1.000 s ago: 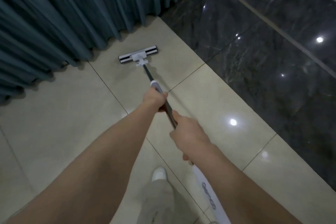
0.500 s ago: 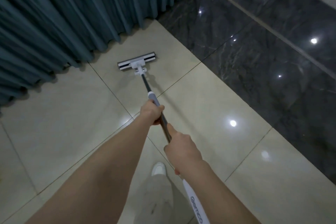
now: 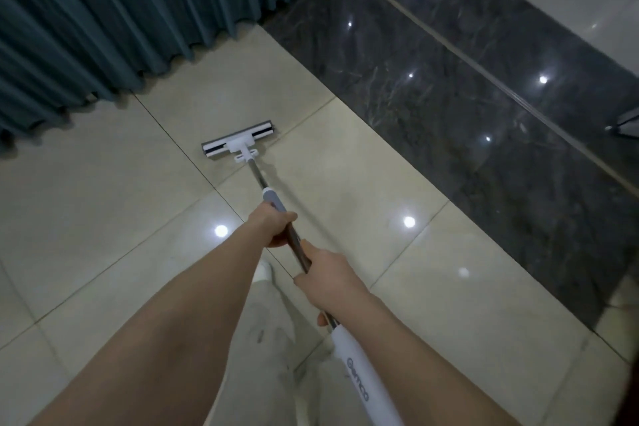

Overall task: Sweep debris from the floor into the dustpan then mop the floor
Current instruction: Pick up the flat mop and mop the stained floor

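Hands staggered on the mop pole (image 3: 256, 177): left hand (image 3: 273, 228) ahead, right hand (image 3: 328, 275) behind, both gripping it so we get leverage on the mop head (image 3: 238, 144) out front.

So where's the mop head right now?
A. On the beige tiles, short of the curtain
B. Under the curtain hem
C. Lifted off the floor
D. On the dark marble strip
A: the mop head lies flat on the beige tiles, clear of the curtain and left of the dark marble.
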Tool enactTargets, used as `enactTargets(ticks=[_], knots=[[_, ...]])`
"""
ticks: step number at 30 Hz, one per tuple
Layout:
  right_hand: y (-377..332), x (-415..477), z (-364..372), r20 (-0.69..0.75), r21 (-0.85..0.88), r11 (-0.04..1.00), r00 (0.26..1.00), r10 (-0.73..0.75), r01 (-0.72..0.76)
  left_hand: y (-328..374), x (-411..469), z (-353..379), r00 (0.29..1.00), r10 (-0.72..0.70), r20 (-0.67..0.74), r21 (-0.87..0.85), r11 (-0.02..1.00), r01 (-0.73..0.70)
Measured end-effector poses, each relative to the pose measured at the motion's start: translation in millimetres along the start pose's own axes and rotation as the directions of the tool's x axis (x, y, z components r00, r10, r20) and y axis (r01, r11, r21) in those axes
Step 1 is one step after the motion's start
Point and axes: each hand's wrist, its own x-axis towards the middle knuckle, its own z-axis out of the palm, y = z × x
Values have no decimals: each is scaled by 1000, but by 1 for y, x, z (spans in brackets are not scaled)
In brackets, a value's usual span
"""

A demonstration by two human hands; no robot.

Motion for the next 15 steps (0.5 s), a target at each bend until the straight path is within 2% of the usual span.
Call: enactTargets(ticks=[2, 6, 10, 15], knots=[[3, -2, -1, -14, 9, 1000, 1000, 4, -4, -6, -2, 5, 1000, 16, 5, -66, 998, -16], [-13, 16, 0, -51, -21, 1000, 999, -8, 7, 0, 12, -1, 996, 57, -70, -113, 992, -65], [-37, 49, -7, -54, -61, 998, 998, -19, 16, 24, 35, -18, 991, 83, -104, -86, 992, -92], [-87, 105, -29, -52, -82, 996, 998, -35, 31, 75, 83, -54, 991, 107, -81, -52, 992, -111]])
